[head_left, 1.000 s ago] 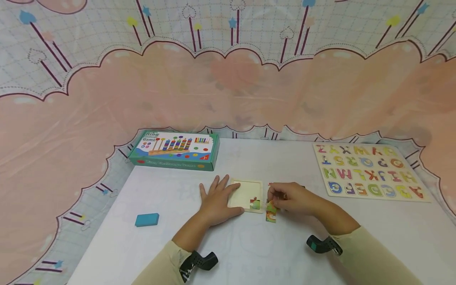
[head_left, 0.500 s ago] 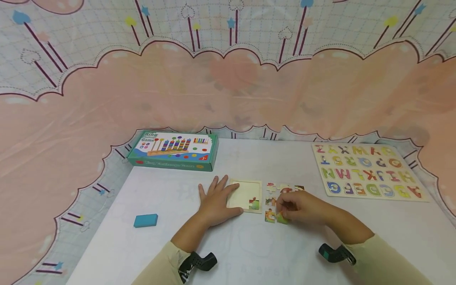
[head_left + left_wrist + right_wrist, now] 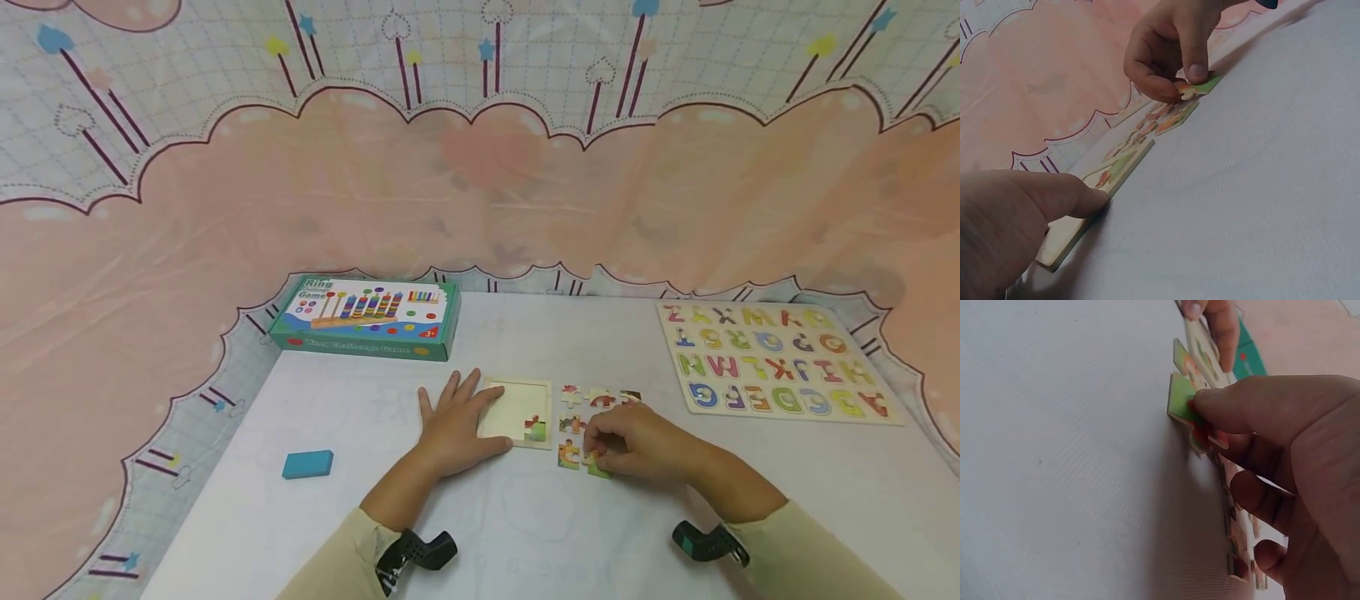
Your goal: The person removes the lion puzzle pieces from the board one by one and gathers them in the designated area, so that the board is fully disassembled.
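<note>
My left hand (image 3: 456,429) rests with spread fingers on the left part of a small wooden puzzle tray (image 3: 513,407). One green and red jigsaw piece (image 3: 535,429) lies in the tray's lower right corner. Just right of the tray, my right hand (image 3: 637,442) pinches a mostly green jigsaw piece (image 3: 1184,403) between thumb and index finger. In the right wrist view this piece looks tilted, with a shadow on the table beside it. Several loose pieces (image 3: 572,424) lie around the right hand, which partly hides them.
A green Ring Challenge Game box (image 3: 365,318) lies at the back left. A blue block (image 3: 307,464) is on the left side of the white table (image 3: 480,533). An alphabet puzzle board (image 3: 780,362) lies at the back right.
My right hand has moved right, away from the tray, uncovering loose pieces on the left of the group. The left hand has stayed on the tray.
</note>
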A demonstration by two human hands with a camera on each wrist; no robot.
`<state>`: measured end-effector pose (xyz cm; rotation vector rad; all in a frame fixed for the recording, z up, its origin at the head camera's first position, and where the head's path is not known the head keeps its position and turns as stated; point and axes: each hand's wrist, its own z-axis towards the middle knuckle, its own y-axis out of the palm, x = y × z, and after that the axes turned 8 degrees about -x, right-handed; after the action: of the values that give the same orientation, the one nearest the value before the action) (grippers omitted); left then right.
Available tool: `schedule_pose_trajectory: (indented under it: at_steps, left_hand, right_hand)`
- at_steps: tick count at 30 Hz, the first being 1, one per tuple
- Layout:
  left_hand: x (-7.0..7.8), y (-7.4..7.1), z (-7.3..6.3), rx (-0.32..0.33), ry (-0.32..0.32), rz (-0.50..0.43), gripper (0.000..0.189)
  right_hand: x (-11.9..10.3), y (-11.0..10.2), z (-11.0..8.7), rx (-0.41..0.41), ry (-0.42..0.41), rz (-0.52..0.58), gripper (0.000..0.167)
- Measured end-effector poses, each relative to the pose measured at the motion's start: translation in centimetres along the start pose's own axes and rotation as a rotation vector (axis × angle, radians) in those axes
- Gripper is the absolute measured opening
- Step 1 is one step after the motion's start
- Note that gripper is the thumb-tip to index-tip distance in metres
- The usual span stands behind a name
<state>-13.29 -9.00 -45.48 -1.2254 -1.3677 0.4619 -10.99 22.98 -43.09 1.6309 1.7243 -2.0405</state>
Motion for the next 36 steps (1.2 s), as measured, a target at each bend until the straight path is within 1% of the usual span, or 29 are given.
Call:
schedule_pose_trajectory:
  at_steps: [4,7,14,19,23,26,30,36]
  left_hand:
    - [0.0,0.0,0.0,-0.002,-0.001,-0.002,0.080]
    - [0.0,-0.1,-0.1,-0.008,-0.002,-0.001,0.080]
    - [0.0,-0.3,-0.2,-0.012,0.024,-0.027,0.080]
    - [-0.2,-0.2,-0.1,-0.017,0.025,-0.019,0.082]
    - [-0.1,-0.1,0.1,-0.013,0.045,-0.036,0.082]
    - [0.1,-0.2,0.2,-0.021,0.064,-0.046,0.083]
    - [0.5,-0.2,0.5,-0.041,0.077,-0.036,0.084]
    - [1.0,-0.2,1.1,-0.058,0.091,-0.016,0.087]
  right_hand:
    - [0.0,0.1,0.0,0.022,0.001,-0.046,0.020]
    - [0.1,0.1,-0.1,0.032,0.004,-0.042,0.019]
    - [0.3,-0.2,-0.3,0.046,0.021,0.077,0.022]
    - [0.4,-0.5,0.0,0.064,-0.034,0.115,0.024]
    - [0.4,-0.6,0.6,0.050,-0.035,0.135,0.026]
    - [0.2,-0.7,1.3,0.037,-0.026,0.117,0.028]
    - [0.0,-0.8,2.4,0.024,-0.023,0.093,0.030]
    - [-0.3,-1.3,4.1,0.012,-0.020,0.100,0.034]
